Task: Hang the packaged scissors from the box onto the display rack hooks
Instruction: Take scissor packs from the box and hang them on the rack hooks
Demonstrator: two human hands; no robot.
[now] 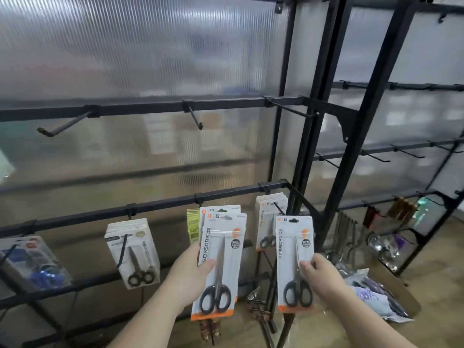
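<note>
- Left hand (193,275) grips a small stack of flat card-and-plastic packs (221,257), with the thumb curled across the front.
- Right hand (324,275) pinches a single scissors pack (295,257) by its edge. The scissors inside have black looped handles and steel blades.
- Both fronts read "SCISSORS" down the side and have orange trim.
- Just behind, hung packs (268,222) sit on the black metal rack (231,191).
- A ribbed translucent panel (150,59) stands behind, above a wood-look floor (442,259).

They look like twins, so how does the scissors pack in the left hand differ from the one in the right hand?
The left pack leans, top toward the right; the right pack stands nearly upright. The left hand pinches its pack's left edge, the right hand its pack's right edge. Both: white cards, black-handled scissors.
</note>
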